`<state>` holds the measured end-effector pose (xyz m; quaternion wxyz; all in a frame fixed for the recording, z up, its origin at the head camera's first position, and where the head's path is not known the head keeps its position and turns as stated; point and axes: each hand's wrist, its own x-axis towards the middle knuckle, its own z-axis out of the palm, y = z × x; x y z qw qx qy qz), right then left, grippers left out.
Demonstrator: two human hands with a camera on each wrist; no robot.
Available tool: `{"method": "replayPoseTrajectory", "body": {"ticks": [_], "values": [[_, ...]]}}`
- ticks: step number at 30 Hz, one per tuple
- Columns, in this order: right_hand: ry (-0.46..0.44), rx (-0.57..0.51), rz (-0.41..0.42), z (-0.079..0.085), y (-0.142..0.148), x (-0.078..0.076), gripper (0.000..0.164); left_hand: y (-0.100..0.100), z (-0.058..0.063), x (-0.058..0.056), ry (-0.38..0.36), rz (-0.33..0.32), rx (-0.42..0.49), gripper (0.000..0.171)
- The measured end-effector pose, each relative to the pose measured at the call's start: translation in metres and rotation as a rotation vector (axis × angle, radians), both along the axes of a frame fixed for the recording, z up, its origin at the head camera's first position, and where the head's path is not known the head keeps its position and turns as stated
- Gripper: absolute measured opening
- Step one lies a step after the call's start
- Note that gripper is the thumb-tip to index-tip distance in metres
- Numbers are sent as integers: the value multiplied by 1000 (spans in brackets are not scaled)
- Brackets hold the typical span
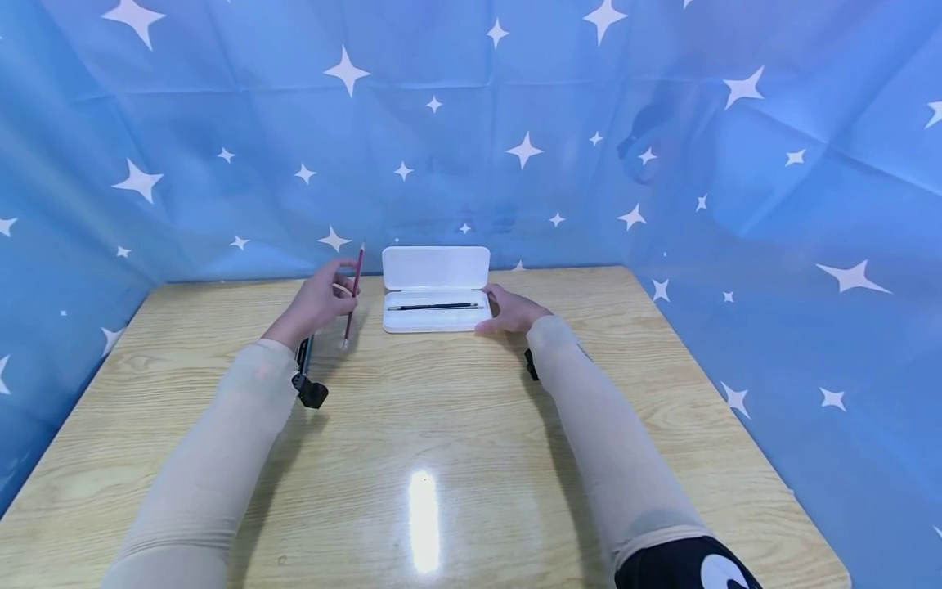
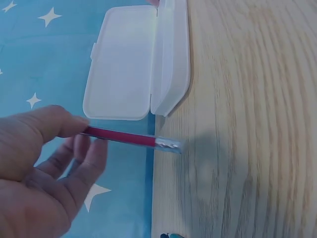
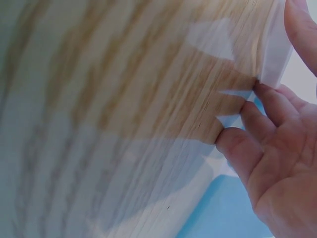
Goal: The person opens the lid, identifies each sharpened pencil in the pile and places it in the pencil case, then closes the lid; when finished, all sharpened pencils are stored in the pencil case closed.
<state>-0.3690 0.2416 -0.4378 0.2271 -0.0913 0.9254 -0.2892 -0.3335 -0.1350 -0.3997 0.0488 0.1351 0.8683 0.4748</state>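
Note:
My left hand (image 1: 318, 301) pinches a red pencil (image 1: 354, 294) between thumb and fingers, just left of the case. The pencil stands nearly upright over the table, its silver-capped end (image 2: 168, 145) pointing down. A white pencil case (image 1: 436, 327) lies with its lid (image 1: 437, 268) raised at the back. Inside the tray is a dark, thin pencil (image 1: 436, 307); whether it is more than one is hard to tell. My right hand (image 1: 513, 311) grips the case's right end, thumb at the front corner and fingers behind. In the right wrist view, only a pale edge of the case (image 3: 275, 47) shows.
The wooden table (image 1: 471, 409) runs back to a blue curtain (image 1: 441, 188) with white stars. The case sits close to the table's far edge. Black wrist-camera mounts (image 1: 311, 393) hang beneath the wrists.

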Motion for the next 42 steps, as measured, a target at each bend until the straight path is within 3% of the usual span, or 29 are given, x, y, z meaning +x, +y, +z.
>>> {"method": "replayPoseTrajectory", "body": {"ticks": [12,23,33,42], "values": [[5,23,-1,-1,0,1,100,15,-4,-13,195,145,96,61],[19,-11,8,3,1,6,96,31,-11,-24,344,165,165,56],[9,-8,0,4,0,4,97,48,-15,-34,408,176,220,52],[25,13,6,3,1,6,98,61,-26,-47,417,163,188,51]]}}
